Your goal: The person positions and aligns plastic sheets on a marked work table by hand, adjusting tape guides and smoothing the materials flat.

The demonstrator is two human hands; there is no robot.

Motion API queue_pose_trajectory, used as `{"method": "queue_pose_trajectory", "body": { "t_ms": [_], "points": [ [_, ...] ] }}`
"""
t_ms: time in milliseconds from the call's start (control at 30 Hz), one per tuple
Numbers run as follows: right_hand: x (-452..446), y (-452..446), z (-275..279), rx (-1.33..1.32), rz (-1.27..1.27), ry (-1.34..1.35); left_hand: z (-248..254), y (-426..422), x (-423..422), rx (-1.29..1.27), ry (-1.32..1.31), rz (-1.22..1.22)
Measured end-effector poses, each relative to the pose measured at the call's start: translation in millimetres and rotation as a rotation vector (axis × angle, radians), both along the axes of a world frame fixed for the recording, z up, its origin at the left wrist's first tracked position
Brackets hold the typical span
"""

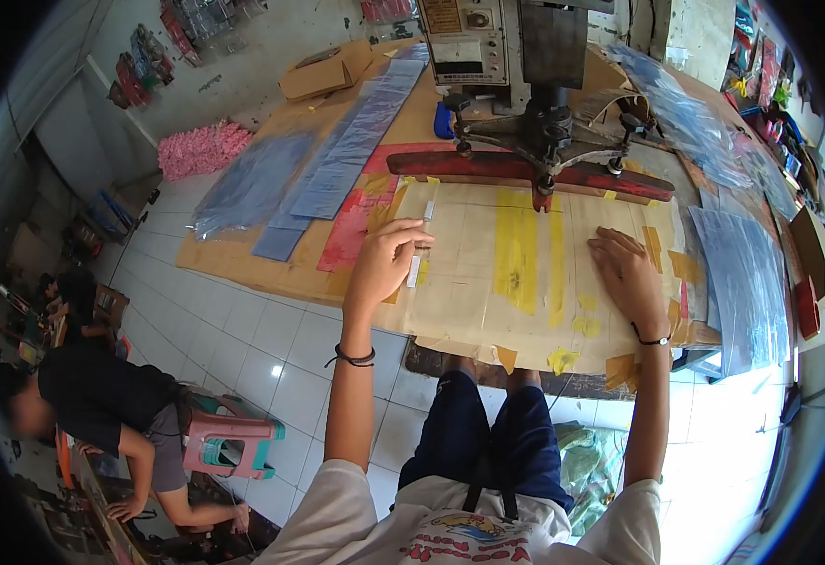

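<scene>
A cream sheet [474,245] with yellow tape strips [516,259] covers the work surface in front of me. My left hand [392,256] rests at its left edge, fingers stretched loosely to the right, between two small white strips [413,272]. Nothing shows in its grasp, though the fingertips' undersides are hidden. On the sheet's right part, my right hand [627,271] lies flat with its fingers apart, holding nothing. Beyond both hands, a long red metal bar [488,168] hangs from the press machine's black bracket [544,141], across the sheet's far edge.
Bluish plastic sheets [356,141] lie left on the table, and more plastic sheets [737,282] lie right. A cardboard box [326,71] and the machine's control box [464,42] stand behind. At lower left, a person [102,405] bends beside a pink-and-green stool [231,438].
</scene>
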State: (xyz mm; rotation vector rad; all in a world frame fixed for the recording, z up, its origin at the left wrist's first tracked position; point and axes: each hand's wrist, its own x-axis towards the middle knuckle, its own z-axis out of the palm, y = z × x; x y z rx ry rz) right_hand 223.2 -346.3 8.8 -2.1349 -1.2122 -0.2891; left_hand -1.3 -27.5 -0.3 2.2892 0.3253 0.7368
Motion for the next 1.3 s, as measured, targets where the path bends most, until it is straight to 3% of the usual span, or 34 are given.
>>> {"method": "queue_pose_trajectory", "body": {
  "t_ms": [500,600,800,1100,1300],
  "points": [
    [2.4,-2.0,-2.2,0.003,0.011,0.017,-2.4,-0.6,0.7,-0.005,-0.021,-0.017],
    [0.4,-1.6,0.1,0.000,0.018,0.025,-5.2,2.4,0.8,0.114,-0.034,-0.007],
    [3.1,-3.8,-4.4,0.019,0.028,0.058,-1.3,-2.1,0.0,-0.022,-0.008,-0.005],
    [-1.6,-4.0,3.2,-0.012,0.006,0.035,-2.3,-0.8,1.3,0.118,-0.036,-0.006],
    [2.5,-4.2,-1.5,-0.012,0.024,0.042,0.0,-3.0,1.6,0.052,-0.024,-0.008]
  ]
}}
